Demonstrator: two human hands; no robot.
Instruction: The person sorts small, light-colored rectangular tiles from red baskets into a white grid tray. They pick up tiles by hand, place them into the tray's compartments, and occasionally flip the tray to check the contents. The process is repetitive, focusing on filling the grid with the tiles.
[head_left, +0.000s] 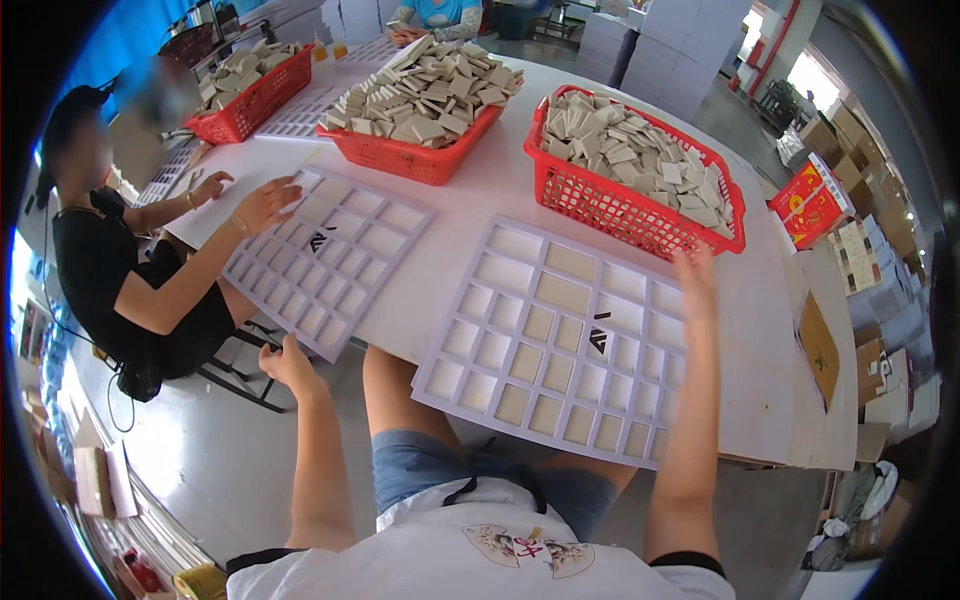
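A white tray point(463, 335) divided into many square and oblong compartments lies tilted in front of me, its near edge overhanging the table edge. Flat beige pieces point(563, 294) fill several compartments, mostly at the left middle and along the near row; others show white bottoms. My right hand point(697, 285) is above the tray's far right side, beside the near wall of a red basket point(640, 222) heaped with beige pieces. Its fingers stretch forward, apart and somewhat blurred, with nothing visible in them. My left hand point(290, 365) hangs off the table edge, fingers loosely bent and thumb apart, nothing seen in it.
At my left a seated person reaches a hand point(266, 206) over a second compartment tray point(400, 240). Two more red baskets point(400, 158) of pieces stand farther back. Another person in blue sits at the far side. A red box point(808, 205) and cartons stand at the right.
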